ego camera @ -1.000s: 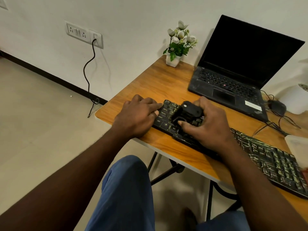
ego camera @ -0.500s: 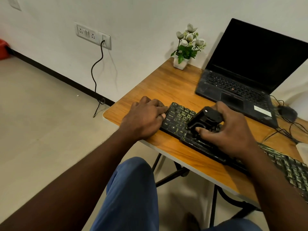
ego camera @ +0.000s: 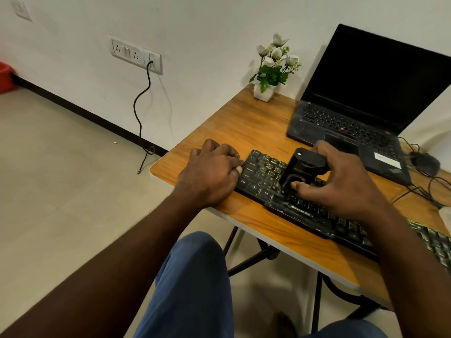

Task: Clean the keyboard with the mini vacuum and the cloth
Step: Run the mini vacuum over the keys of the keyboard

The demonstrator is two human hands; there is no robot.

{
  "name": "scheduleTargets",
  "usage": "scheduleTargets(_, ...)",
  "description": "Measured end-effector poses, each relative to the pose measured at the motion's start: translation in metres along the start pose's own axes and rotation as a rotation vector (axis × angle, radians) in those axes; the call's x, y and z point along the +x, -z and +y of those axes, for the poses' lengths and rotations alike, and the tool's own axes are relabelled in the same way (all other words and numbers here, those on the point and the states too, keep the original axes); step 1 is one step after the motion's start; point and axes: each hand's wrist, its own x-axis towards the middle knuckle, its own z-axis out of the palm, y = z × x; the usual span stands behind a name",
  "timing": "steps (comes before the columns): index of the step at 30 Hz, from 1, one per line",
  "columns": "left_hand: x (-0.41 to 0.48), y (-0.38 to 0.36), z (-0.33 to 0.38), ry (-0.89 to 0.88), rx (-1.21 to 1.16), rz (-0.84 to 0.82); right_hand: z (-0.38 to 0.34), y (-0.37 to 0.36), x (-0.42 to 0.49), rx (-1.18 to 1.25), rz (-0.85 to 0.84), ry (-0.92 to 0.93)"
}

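Note:
A black keyboard [ego camera: 262, 175] with pale lettering lies slantwise across the wooden desk [ego camera: 246, 126]. My right hand [ego camera: 341, 184] grips a small black mini vacuum [ego camera: 303, 167], which stands on the keys left of the keyboard's middle. My left hand [ego camera: 211, 174] lies curled on the desk against the keyboard's left end, fingertips touching its edge. At the right frame edge a pale thing [ego camera: 446, 215], perhaps the cloth, is only partly in view.
An open black laptop [ego camera: 353, 123] stands behind the keyboard. A small white pot of flowers [ego camera: 267, 74] is at the back corner. A black mouse [ego camera: 424, 163] and cables lie at the right. A wall socket [ego camera: 136, 54] has a cord hanging to the floor.
My right hand has slid the mini vacuum to the right along the keys, uncovering the left end's keys. My left hand has stayed at the keyboard's left end.

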Motion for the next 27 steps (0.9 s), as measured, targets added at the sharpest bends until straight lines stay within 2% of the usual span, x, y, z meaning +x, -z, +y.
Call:
scheduleTargets(10, -0.001, -0.001, 0.001, 0.004, 0.017, -0.017, -0.028, -0.054, 0.039, 0.06, 0.127, 0.111)
scheduleTargets(19, -0.001, 0.002, 0.004, 0.011, 0.063, -0.024, 0.006, -0.002, 0.015, 0.146, -0.056, -0.031)
scheduleTargets(22, -0.001, 0.001, 0.003, 0.001, 0.014, -0.056, -0.007, -0.022, 0.023, 0.117, -0.013, 0.014)
scheduleTargets(27, 0.0, -0.001, 0.002, 0.011, -0.041, -0.02, -0.028, -0.051, 0.043, 0.051, 0.08, 0.083)
